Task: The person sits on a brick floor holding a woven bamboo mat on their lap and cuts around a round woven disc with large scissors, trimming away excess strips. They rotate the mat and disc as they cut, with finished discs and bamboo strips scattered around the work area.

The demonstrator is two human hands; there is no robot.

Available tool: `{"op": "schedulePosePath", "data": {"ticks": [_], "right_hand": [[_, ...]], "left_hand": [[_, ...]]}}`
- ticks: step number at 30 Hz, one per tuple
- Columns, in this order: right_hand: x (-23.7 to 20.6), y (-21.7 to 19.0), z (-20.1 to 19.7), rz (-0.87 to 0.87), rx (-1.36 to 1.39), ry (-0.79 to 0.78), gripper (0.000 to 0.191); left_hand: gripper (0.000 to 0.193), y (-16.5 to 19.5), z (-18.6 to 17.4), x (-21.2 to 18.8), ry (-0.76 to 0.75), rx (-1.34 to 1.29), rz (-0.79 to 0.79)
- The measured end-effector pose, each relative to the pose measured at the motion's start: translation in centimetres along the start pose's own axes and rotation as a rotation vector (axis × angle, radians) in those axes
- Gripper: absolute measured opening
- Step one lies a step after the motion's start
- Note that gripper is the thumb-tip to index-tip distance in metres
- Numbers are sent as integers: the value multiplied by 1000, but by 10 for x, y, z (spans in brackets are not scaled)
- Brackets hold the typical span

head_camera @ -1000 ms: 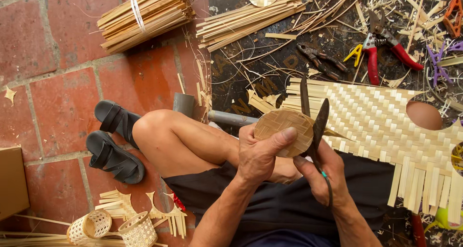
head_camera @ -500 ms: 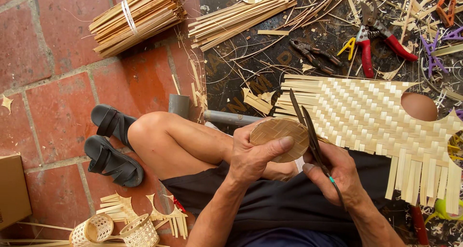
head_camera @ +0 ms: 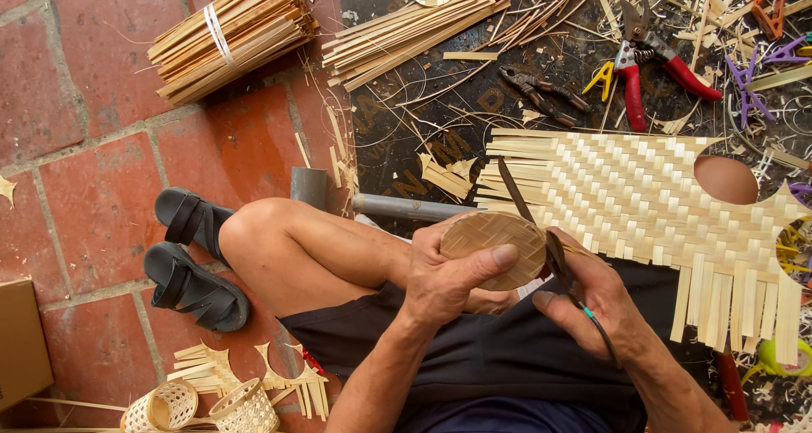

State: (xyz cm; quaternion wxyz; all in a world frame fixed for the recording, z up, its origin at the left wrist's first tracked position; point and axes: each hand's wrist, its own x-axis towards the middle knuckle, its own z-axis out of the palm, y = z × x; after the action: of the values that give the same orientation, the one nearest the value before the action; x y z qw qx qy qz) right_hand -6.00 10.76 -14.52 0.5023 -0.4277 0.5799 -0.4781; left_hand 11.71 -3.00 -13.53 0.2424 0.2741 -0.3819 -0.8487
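My left hand (head_camera: 447, 282) grips a round woven bamboo disc (head_camera: 492, 237) above my lap, thumb pressed across its face. My right hand (head_camera: 597, 303) holds dark scissors (head_camera: 534, 220) whose blades point up along the disc's right edge. Just behind the disc, a large woven bamboo mat (head_camera: 643, 198) with loose strip ends and a round cut-out hole (head_camera: 726, 179) rests across my right leg. My bare left knee (head_camera: 262, 230) is bent to the left, and my black sandals (head_camera: 188, 260) rest on the red tiles.
A tied bundle of bamboo strips (head_camera: 228, 34) and loose strips (head_camera: 406, 32) lie at the top. Red-handled pruners (head_camera: 650, 61), dark pliers (head_camera: 541, 91) and a grey pipe (head_camera: 397, 206) lie on the dark floor. Small woven baskets (head_camera: 203, 406) sit at the bottom left beside a cardboard box (head_camera: 21, 344).
The scissors have tilted and slid down along the disc's right edge. My left hand has turned the disc slightly; the view has shifted a little.
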Motion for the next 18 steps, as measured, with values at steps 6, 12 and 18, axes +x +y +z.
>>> {"op": "schedulePosePath", "data": {"ticks": [6,12,18], "right_hand": [[-2,11,-4,112,-213,48,49],[1,10,-6,67,-232,45,47],[6,-6,-15,62,-283,-24,64]], "left_hand": [[30,0,-3,0,-40,28,53],[30,2,-6,0,-38,24,21],[28,9,-7,-1,-82,-11,-9]]}}
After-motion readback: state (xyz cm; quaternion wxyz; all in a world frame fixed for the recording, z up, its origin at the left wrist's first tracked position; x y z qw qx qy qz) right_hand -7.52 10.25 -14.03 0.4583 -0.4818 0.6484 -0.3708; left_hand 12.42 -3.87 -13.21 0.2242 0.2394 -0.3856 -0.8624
